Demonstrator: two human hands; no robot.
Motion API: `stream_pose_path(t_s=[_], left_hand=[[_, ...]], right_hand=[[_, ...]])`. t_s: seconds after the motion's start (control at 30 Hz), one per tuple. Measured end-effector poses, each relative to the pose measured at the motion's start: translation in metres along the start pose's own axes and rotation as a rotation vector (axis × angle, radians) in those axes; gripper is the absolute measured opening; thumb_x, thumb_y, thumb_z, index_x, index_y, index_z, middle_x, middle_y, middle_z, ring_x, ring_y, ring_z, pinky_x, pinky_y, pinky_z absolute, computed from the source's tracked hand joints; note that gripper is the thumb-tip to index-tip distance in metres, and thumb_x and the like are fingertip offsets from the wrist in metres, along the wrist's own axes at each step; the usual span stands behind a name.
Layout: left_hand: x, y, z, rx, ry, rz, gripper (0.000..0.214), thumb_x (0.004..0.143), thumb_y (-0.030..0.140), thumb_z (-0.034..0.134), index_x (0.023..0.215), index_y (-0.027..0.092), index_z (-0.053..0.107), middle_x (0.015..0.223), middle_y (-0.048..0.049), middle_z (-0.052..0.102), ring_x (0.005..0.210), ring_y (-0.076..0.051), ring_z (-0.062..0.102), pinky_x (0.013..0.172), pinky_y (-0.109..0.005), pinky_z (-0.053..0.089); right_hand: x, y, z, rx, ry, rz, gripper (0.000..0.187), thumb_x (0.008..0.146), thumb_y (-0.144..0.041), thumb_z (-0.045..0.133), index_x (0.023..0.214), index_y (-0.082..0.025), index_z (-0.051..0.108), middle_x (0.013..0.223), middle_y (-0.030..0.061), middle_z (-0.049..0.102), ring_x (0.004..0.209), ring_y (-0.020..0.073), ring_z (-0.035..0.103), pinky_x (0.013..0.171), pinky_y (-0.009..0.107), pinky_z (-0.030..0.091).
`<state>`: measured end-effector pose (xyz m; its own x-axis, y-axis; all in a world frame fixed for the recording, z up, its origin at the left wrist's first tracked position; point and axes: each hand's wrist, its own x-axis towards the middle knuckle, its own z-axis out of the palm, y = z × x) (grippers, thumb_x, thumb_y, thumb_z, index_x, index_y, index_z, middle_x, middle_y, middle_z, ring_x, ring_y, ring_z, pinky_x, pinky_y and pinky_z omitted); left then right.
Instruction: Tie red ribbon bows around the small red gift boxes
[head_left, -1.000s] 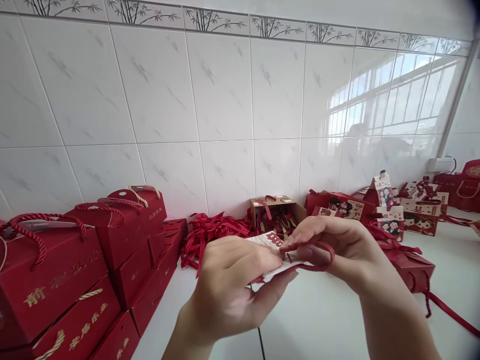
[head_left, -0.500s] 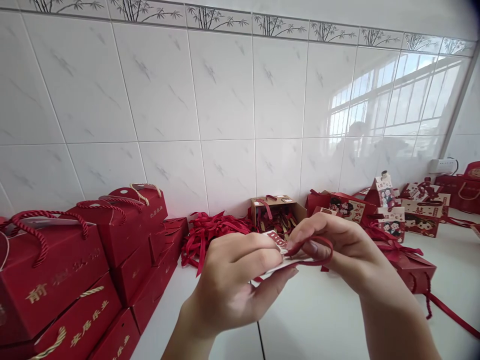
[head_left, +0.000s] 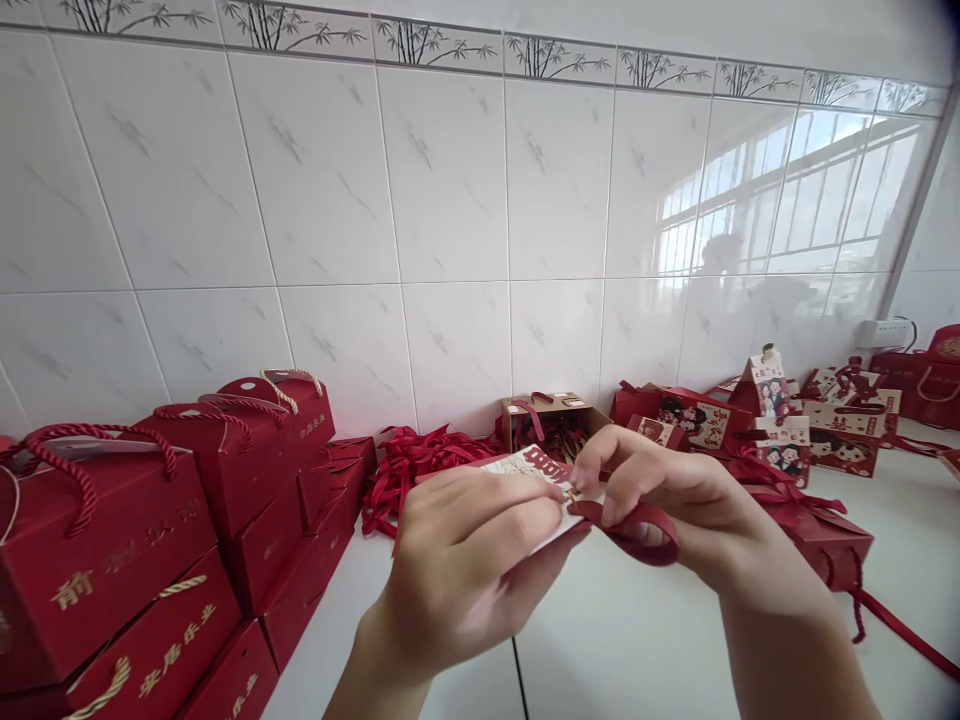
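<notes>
The left hand (head_left: 465,570) grips a flat card (head_left: 525,468) above the near worktop (head_left: 637,640). The right hand (head_left: 679,490) pinches a ribbon (head_left: 637,530) at the card's right edge, and its loop runs rightward beneath that hand. Beyond lie loose ribbons (head_left: 420,460), and boxes (head_left: 112,540) stand left.

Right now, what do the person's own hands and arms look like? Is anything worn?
The left hand and the right hand are bare: no gloves, rings or watch show. Both forearms are uncovered to the picture's lower edge; no sleeve shows.
</notes>
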<state>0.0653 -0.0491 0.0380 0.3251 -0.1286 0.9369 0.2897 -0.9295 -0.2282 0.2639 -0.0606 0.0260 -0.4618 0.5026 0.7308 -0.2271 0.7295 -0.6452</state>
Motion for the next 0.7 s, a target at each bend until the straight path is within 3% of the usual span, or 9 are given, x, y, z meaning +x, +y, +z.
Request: stream_pose_path(t_s=[0.17,0.37,0.53,0.7], left_hand=[[-0.0028,-0.0009,0.0011,0.002,0.026,-0.019,0.026,0.072,0.01,0.076,0.093,0.018,0.065,0.077,-0.0027,0.074,0.07,-0.017,0.07,0.063,-0.029,0.059],[-0.0035,-0.0009,0.002,-0.034,0.019,-0.035,0.025,0.072,0.008,0.075,0.093,0.018,0.066,0.075,-0.0021,0.074,0.069,-0.017,0.07,0.06,-0.029,0.058],[-0.0021,-0.0026,0.0016,-0.045,0.02,-0.028,0.019,0.074,0.008,0.072,0.088,0.018,0.066,0.073,-0.0008,0.073,0.067,-0.016,0.07,0.059,-0.027,0.057],[-0.002,-0.0054,-0.0011,-0.023,0.003,0.038,0.015,0.074,0.006,0.072,0.085,0.013,0.066,0.073,-0.0029,0.074,0.068,-0.016,0.07,0.06,-0.026,0.057]], right_hand=[[-0.001,0.0013,0.0042,0.015,0.02,0.048,0.016,0.091,-0.018,0.051,0.098,-0.024,0.065,0.117,0.0091,0.051,0.072,0.0098,0.054,0.064,0.025,0.053],[-0.0009,0.0,0.0053,0.015,0.036,0.025,0.017,0.09,-0.014,0.052,0.097,-0.023,0.065,0.117,0.0091,0.057,0.086,0.0143,0.059,0.067,0.025,0.054],[0.0019,-0.003,0.0086,0.0,0.101,0.033,0.008,0.087,-0.024,0.061,0.091,-0.023,0.068,0.115,0.0104,0.061,0.108,0.0234,0.059,0.08,0.034,0.055],[0.0008,-0.0055,0.0101,-0.011,0.091,0.055,0.01,0.087,-0.025,0.062,0.094,-0.026,0.068,0.119,0.0084,0.061,0.114,0.0235,0.057,0.093,0.039,0.05]])
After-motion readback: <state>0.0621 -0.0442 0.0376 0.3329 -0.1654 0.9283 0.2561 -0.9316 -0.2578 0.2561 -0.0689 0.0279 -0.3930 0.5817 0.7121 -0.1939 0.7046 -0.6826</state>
